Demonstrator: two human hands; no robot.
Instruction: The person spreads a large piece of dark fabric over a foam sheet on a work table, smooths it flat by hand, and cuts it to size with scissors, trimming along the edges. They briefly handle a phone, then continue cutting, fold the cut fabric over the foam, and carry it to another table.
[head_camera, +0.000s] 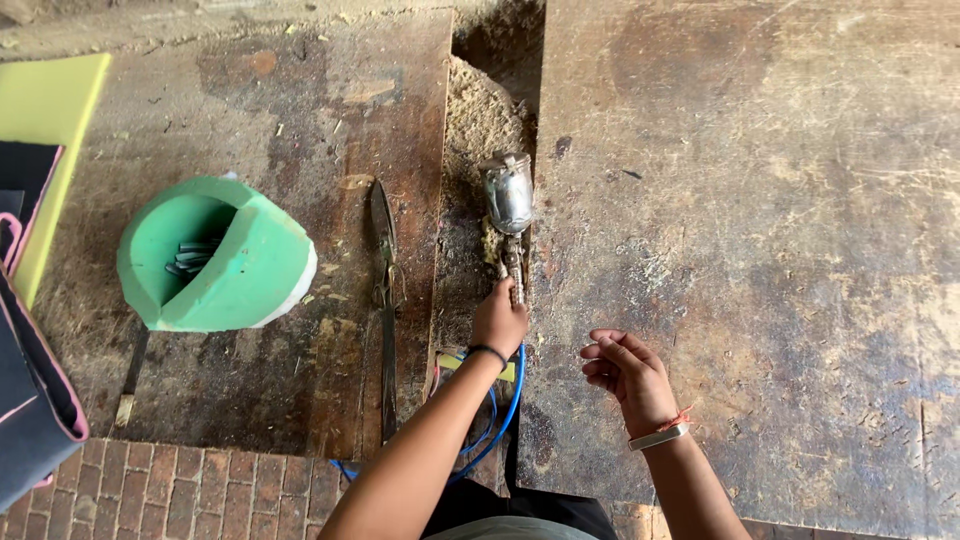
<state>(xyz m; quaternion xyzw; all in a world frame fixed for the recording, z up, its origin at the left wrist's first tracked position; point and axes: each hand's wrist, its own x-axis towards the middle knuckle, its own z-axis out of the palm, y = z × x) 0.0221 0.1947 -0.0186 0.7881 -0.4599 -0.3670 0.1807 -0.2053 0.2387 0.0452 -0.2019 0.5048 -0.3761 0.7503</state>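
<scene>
My left hand (498, 318) grips the handle of a metal spray gun (510, 215), whose shiny cup lies in the gap between two worn wooden boards. A blue hose (508, 410) runs from the gun back under my left wrist. My right hand (625, 370) hovers over the right board (760, 230), fingers loosely curled and holding nothing. It wears a pale band and an orange thread at the wrist; the left wrist has a black band.
A green foam block (215, 255) with a hollow holding dark metal pieces sits on the left board (300, 120). Large shears (384, 290) lie beside the gap. Sawdust (480, 120) fills the gap. Yellow foam (45, 110) and dark fabric (30, 400) are at far left; brick floor (200, 495) below.
</scene>
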